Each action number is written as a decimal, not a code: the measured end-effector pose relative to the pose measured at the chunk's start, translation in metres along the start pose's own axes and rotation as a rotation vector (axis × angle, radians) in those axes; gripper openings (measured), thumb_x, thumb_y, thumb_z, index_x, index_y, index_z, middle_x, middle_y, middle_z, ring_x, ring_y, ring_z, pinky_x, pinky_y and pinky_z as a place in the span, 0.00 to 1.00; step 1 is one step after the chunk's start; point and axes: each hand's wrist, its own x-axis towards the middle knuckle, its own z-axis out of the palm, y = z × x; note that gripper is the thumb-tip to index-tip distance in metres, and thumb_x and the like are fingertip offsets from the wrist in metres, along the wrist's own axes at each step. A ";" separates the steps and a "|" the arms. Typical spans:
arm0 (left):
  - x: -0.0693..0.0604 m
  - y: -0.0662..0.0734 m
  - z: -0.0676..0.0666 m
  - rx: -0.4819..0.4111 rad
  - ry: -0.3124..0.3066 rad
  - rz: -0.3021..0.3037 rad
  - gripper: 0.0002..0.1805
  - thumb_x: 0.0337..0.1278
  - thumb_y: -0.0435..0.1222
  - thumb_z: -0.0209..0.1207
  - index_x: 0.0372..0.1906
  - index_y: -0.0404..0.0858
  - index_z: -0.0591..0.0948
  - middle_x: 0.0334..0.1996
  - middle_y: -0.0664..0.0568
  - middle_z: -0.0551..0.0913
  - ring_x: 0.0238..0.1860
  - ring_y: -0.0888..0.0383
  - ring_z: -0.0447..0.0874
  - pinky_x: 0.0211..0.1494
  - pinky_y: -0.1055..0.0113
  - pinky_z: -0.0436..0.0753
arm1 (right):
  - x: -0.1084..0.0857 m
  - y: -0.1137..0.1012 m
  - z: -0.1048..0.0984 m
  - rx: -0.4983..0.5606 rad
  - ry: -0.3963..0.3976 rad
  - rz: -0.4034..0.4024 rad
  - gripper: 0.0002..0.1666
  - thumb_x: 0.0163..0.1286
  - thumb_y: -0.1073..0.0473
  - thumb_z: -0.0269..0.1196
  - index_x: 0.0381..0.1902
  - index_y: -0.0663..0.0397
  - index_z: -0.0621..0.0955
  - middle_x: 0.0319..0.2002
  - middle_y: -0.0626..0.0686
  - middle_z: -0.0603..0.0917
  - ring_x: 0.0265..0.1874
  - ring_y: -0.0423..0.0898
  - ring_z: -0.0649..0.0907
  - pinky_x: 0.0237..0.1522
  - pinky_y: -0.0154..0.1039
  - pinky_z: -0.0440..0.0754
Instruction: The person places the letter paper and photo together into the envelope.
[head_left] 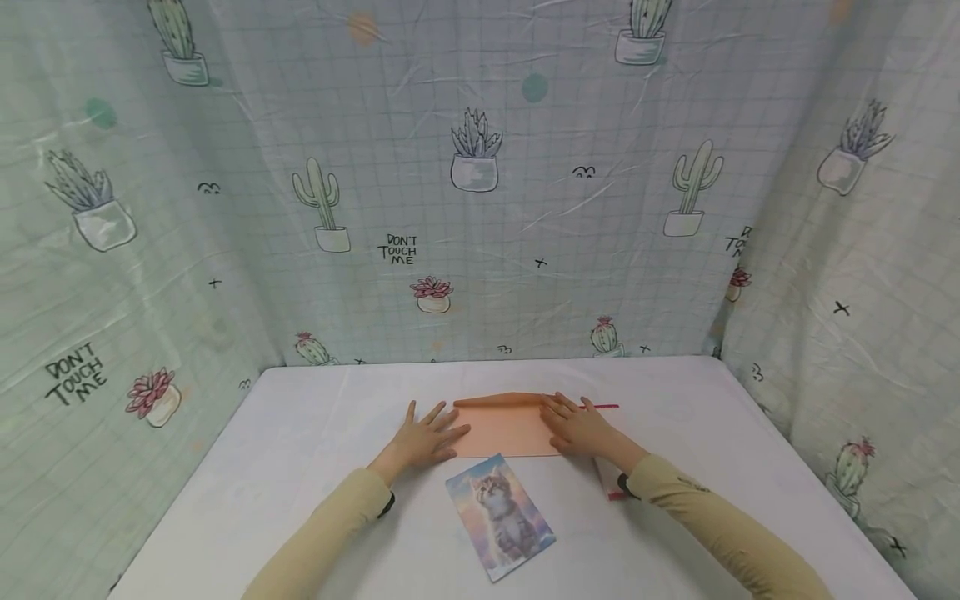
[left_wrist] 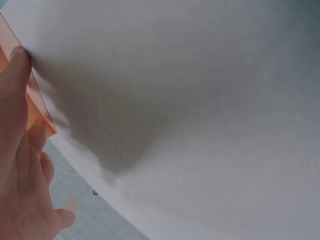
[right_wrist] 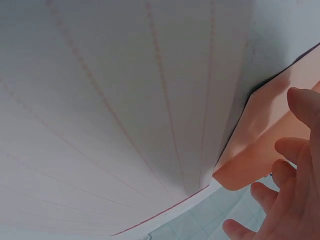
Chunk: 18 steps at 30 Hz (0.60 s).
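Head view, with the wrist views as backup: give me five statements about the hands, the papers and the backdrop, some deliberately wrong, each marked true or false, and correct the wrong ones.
1. The left hand is at the left end of the orange envelope. True.
2. The kitten card lies nearer the person than the envelope. True.
3. The right hand pinches the kitten card. False: it rests at the envelope's right end.
4. The lined sheet lies beside the left hand. False: it lies by the right hand, partly hidden by it.
5. The cloth backdrop is plain. False: it is printed with potted plants and the words "DON'T TOUCH ME".
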 end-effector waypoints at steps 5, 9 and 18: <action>0.000 -0.002 -0.001 0.030 -0.001 -0.011 0.31 0.58 0.56 0.45 0.65 0.49 0.62 0.66 0.51 0.62 0.68 0.46 0.54 0.60 0.33 0.54 | 0.002 -0.001 -0.003 -0.013 -0.009 0.007 0.31 0.65 0.50 0.53 0.63 0.57 0.65 0.67 0.58 0.60 0.66 0.58 0.60 0.56 0.66 0.60; 0.001 -0.003 -0.003 0.034 -0.020 -0.033 0.33 0.57 0.57 0.45 0.65 0.47 0.62 0.67 0.51 0.61 0.69 0.46 0.53 0.61 0.34 0.53 | 0.005 -0.001 -0.004 -0.016 -0.024 0.027 0.31 0.65 0.50 0.52 0.63 0.57 0.66 0.67 0.58 0.60 0.66 0.59 0.60 0.57 0.66 0.58; 0.003 -0.004 -0.001 0.027 -0.036 -0.048 0.34 0.56 0.59 0.45 0.65 0.48 0.62 0.67 0.51 0.60 0.69 0.47 0.51 0.62 0.34 0.51 | 0.011 0.002 0.000 0.001 -0.080 0.080 0.31 0.66 0.49 0.51 0.63 0.57 0.65 0.68 0.57 0.58 0.67 0.57 0.56 0.59 0.66 0.54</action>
